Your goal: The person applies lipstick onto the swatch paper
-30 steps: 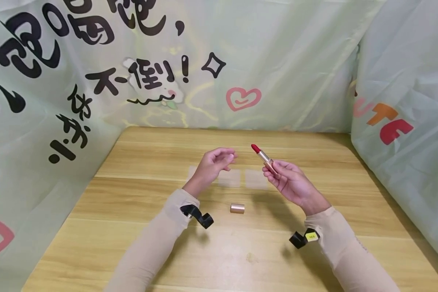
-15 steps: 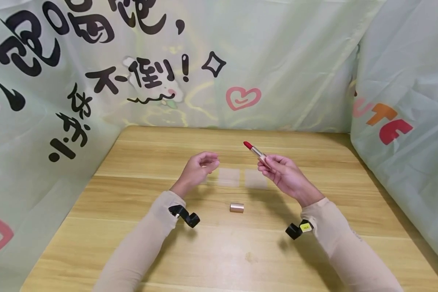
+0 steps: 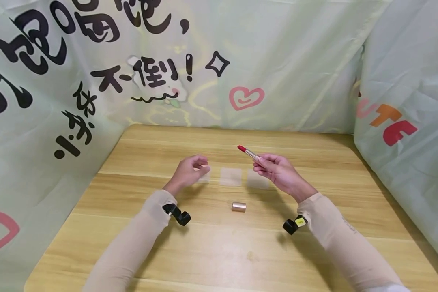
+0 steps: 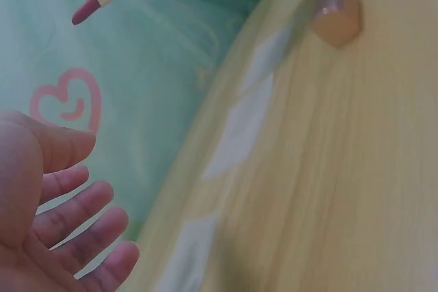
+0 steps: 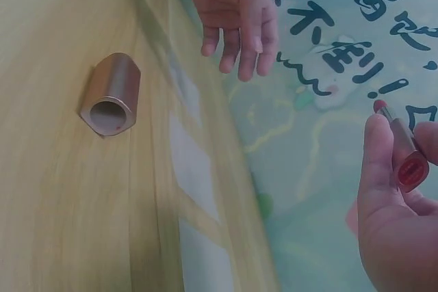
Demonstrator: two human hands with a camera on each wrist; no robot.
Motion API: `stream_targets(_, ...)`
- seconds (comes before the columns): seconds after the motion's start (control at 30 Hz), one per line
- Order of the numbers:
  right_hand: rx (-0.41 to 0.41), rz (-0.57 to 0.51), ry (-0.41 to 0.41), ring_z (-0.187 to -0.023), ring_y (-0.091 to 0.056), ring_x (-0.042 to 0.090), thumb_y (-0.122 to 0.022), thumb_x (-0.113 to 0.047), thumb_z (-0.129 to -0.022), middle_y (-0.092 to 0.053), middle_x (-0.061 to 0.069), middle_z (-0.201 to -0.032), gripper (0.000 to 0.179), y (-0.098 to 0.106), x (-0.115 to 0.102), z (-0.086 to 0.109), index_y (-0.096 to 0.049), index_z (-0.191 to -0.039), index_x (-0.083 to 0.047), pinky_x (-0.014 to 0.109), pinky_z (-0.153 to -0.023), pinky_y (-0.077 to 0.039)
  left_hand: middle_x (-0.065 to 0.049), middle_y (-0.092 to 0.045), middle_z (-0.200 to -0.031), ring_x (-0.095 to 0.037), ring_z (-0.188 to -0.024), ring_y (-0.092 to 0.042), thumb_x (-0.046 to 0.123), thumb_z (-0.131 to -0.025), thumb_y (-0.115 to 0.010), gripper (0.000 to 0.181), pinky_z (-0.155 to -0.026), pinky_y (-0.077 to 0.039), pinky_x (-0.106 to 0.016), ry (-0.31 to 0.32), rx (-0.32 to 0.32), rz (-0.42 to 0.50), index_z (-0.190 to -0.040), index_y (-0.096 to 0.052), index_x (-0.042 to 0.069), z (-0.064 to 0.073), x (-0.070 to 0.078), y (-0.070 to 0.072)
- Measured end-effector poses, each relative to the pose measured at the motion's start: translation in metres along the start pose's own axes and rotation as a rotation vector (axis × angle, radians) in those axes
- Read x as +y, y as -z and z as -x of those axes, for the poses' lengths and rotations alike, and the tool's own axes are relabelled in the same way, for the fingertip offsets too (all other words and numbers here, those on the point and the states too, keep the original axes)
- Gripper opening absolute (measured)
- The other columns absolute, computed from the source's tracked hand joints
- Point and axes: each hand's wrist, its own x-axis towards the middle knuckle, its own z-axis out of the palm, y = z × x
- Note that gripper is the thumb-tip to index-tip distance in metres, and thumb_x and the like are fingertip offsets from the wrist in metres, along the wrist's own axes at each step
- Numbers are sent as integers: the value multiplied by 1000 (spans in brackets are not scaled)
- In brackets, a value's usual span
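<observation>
In the head view my right hand pinches a lipstick by its rose-gold base, above the table. The red bullet is out and points up and to the left. My left hand hovers to the left of it, fingers loosely bent, with nothing in them; the left wrist view shows its thumb and fingers apart. The lipstick's cap lies on its side on the table, nearer to me than both hands. Its hollow end faces the right wrist camera.
Pale square patches sit in a row on the wooden table, partly behind my hands. Fabric with black writing and a pink heart hangs behind the table and along its sides. Each sleeve carries a black wrist camera.
My left hand has drawn away to the left, widening the gap between the hands. The right hand with the lipstick has shifted slightly left, and the lipstick lies flatter. The cap stays put.
</observation>
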Motion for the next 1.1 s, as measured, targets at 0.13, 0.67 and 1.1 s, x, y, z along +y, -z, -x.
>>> stream_targets(0.13, 29, 48, -9, -81, -63, 16, -52, -6, -92, -65, 10, -90, 29, -3, 1, -3, -47, -115, 11, 26, -75, -51, -7, -62, -110, -19, -93, -58, 20, -83, -67, 35, -82, -46, -36, -2, -9, -87, -114, -59, 5, 0, -9, 6)
stream_targets(0.67, 88, 361, 6, -79, -63, 16, -53, -5, -91, -61, 15, -94, 31, -7, 19, -22, -48, -115, 13, 38, -82, -49, -4, -55, -122, -25, -111, -49, 29, -82, -68, 47, -93, -40, -41, 61, -143, -346, -124, -53, 11, -1, -29, 27)
stream_targets(1.1, 85, 603, 29, -85, -63, 33, -59, -7, -89, -55, 32, -102, 26, -14, 34, -38, -57, -109, 9, 46, -80, -48, -10, -45, -133, -30, -121, -41, 32, -83, -66, 53, -102, -30, -45, 38, -241, -504, -129, -49, 13, -7, -39, 32)
